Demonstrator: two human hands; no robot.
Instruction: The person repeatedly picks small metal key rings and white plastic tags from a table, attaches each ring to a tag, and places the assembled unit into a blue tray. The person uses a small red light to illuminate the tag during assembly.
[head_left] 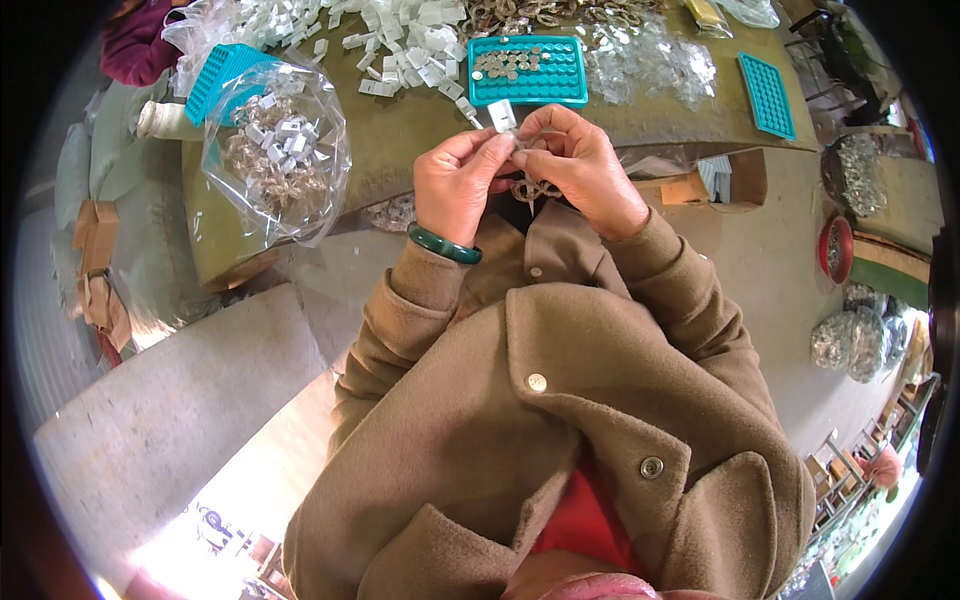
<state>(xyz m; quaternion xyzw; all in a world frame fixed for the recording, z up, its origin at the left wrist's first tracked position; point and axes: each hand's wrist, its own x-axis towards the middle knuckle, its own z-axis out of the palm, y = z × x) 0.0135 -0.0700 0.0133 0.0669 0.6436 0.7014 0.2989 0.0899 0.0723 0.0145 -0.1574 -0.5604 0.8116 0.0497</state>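
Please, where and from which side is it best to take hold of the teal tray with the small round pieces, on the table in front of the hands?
Probably by its two short ends, one hand from the left and one from the right. The teal tray lies flat and is wider than deep, and its rim is bare there. The small round pieces sit loose in the middle pockets, so it should stay level. The clear bags crowd its right end.

Three teal trays (527, 70) (767, 95) (225, 80); one red bowl (836, 249); one green bangle (444, 246).

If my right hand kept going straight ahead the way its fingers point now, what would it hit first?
Most likely the small white packet pinched at the fingertips of the right hand, then the teal tray of small round pieces beyond it; depth is hard to judge.
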